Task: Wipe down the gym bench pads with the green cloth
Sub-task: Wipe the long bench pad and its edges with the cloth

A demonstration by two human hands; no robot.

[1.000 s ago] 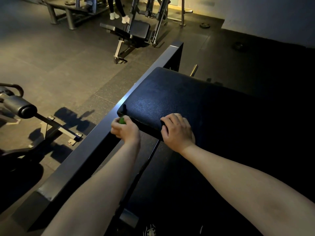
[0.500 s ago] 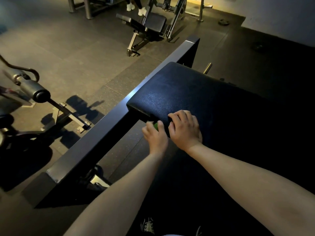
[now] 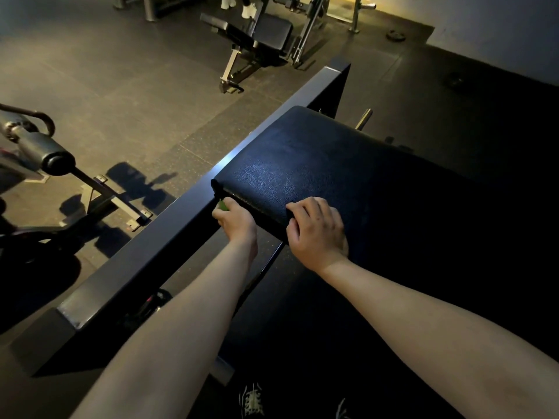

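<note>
Black textured bench pad [image 3: 302, 173], leather-grained, catching a pale sheen near its front left corner and sinking into deep shadow toward the right. Green cloth [image 3: 223, 205] seen only as a small bright sliver at the pad's near edge, close to the left corner and just beside the grey steel frame beam [image 3: 169, 234]; bunched inside the left hand [image 3: 236, 220], whose fingers are curled around it and pressed against the pad's front edge. Right hand [image 3: 316, 232] set on the same near edge further right, fingers bent over the top and thumb side wrapping the rim, gripping the pad. Most of the cloth hidden by the left hand, so shape and size impossible to judge. Right half of the pad and the floor beyond lost in darkness. Further back, another bench [image 3: 266, 34] and a pair of white shoes [image 3: 239, 7], cut off by the top edge. At left, a padded roller [image 3: 45, 149], partly out of view.
</note>
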